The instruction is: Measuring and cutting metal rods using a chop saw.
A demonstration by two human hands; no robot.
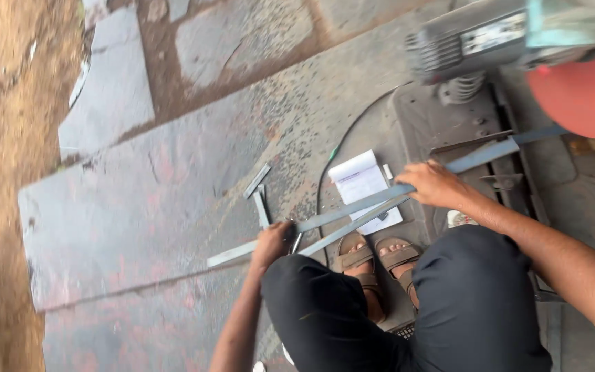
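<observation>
A: What lies around the work?

B: A cut-off saw (pixel 490 41) with a red-orange disc (pixel 583 93) sits at the upper right on a dark base plate (pixel 442 127). A white notepad (pixel 361 184) lies on the ground in front of the person's sandalled feet (pixel 377 258); a black cable (pixel 325 176) curves past it, and two short metal offcuts (pixel 259 193) lie just beside it to the left. The knees, in dark trousers (pixel 449 310), fill the lower frame.

A: And the long metal strips (pixel 352 213)?

B: They run slantwise from lower left up under the disc. The right hand (pixel 435 184) is closed over them near the saw base; the left hand (pixel 273 242) is curled shut around them nearer their free end. The notepad is partly hidden beneath them.

A: The ground?

B: Grey stone slabs (pixel 146 207), worn and reddish in patches, outdoors, with bare brown earth (pixel 8 103) along the left edge. The view is somewhat blurred.
</observation>
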